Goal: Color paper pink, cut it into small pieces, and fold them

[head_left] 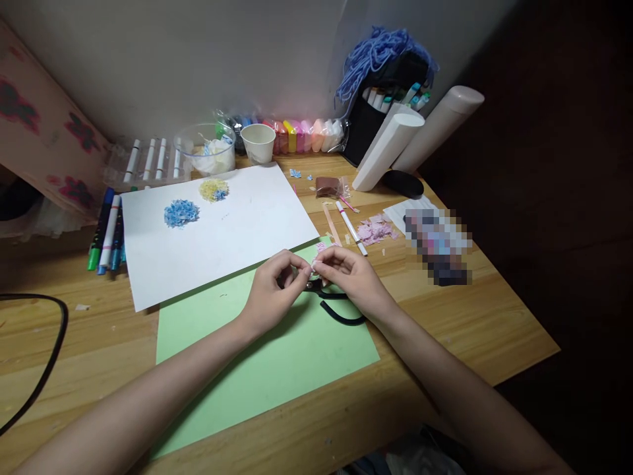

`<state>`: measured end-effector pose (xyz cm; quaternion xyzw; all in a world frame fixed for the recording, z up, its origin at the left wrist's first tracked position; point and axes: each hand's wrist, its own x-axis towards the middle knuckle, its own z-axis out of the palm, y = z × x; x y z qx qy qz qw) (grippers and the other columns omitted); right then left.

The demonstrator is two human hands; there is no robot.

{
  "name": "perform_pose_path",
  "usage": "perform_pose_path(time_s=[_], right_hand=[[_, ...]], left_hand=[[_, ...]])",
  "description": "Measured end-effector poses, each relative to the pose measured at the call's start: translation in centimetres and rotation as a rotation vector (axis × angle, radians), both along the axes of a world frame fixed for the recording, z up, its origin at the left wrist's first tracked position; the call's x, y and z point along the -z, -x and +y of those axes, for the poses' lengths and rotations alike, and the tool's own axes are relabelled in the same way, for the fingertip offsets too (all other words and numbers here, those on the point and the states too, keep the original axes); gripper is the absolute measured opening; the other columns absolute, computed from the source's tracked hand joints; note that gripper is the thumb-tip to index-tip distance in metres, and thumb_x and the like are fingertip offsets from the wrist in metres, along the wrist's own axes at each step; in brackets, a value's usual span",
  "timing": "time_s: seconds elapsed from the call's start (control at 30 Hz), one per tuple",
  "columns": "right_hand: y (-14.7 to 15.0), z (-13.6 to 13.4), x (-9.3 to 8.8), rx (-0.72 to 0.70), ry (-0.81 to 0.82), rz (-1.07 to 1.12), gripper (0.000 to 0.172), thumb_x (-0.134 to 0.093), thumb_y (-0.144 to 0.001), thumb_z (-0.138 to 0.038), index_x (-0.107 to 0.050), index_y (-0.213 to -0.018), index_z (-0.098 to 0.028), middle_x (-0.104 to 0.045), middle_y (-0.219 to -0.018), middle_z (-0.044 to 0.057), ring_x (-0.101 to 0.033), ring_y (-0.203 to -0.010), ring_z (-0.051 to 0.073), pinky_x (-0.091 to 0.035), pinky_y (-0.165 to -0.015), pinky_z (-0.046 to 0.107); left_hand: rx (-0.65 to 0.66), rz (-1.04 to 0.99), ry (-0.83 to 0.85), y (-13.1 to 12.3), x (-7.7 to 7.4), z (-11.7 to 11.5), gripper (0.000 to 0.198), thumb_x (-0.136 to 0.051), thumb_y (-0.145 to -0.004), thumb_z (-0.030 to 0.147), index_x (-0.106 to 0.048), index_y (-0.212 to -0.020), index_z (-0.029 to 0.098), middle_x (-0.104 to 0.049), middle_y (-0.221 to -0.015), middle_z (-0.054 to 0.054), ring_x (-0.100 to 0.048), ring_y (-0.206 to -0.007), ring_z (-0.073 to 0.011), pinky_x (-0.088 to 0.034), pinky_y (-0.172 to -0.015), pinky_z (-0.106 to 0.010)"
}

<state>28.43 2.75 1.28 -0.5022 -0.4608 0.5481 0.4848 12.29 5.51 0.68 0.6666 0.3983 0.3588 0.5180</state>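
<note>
Fingertips of my left hand (277,287) and my right hand (353,277) meet in a pinch over the green sheet (237,369). Between them is a small pale scrap (313,265), too tiny to make out fully. Beneath my hands lie scissors with black handles (341,320), their blades partly hidden. Pink paper bits (324,247) show just beyond my fingers. A white sheet (247,231) overlaps the green one and bears a blue paper cluster (181,214) and a yellow cluster (213,190) with some blue.
Right of the sheets are a white marker (352,229), a pink scrap pile (376,229) and a brown packet (330,187). Behind stand a paper cup (258,143), a clear tub (208,155), white tubes (390,148) and a black pen holder (363,122). Markers (109,231) lie left.
</note>
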Motion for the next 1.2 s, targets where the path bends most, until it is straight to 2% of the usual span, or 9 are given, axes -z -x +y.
perform_pose_path(time_s=[0.4, 0.67, 0.97, 1.2], right_hand=[[-1.02, 0.20, -0.21, -0.071, 0.117, -0.010, 0.021, -0.075, -0.071, -0.035, -0.063, -0.076, -0.018, -0.062, -0.073, -0.002, -0.055, -0.063, 0.009, -0.046, -0.060, 0.022], [-1.08, 0.20, -0.27, -0.100, 0.076, -0.001, 0.013, -0.074, -0.073, -0.028, -0.065, -0.076, -0.019, -0.063, -0.072, -0.003, -0.057, -0.065, 0.008, -0.046, -0.062, 0.021], [-1.13, 0.22, -0.21, -0.101, 0.080, -0.048, 0.016, -0.075, -0.072, -0.031, -0.065, -0.076, -0.018, -0.064, -0.075, -0.002, -0.057, -0.066, 0.009, -0.047, -0.064, 0.022], [-1.12, 0.10, -0.37, -0.088, 0.041, -0.113, 0.017, -0.075, -0.071, -0.032, -0.065, -0.075, -0.018, -0.063, -0.074, -0.001, -0.060, -0.070, 0.012, -0.049, -0.067, 0.025]], left_hand=[[0.023, -0.010, 0.004, 0.13, -0.13, -0.05, 0.017, -0.057, -0.086, 0.030, -0.064, -0.076, 0.017, -0.060, -0.073, -0.003, -0.049, -0.057, -0.0109, -0.039, -0.054, -0.025], [0.026, 0.006, -0.010, 0.14, -0.04, -0.09, 0.013, -0.058, -0.084, 0.025, -0.063, -0.076, 0.017, -0.055, -0.069, -0.001, -0.042, -0.055, -0.0095, -0.034, -0.052, -0.025], [0.019, 0.018, -0.040, 0.04, -0.13, -0.10, 0.010, -0.058, -0.082, 0.022, -0.061, -0.073, 0.017, -0.052, -0.065, 0.000, -0.038, -0.052, -0.0083, -0.031, -0.049, -0.024], [0.020, 0.015, -0.041, 0.11, -0.14, -0.11, 0.011, -0.057, -0.083, 0.023, -0.060, -0.074, 0.017, -0.052, -0.065, 0.000, -0.039, -0.053, -0.0087, -0.031, -0.049, -0.024]])
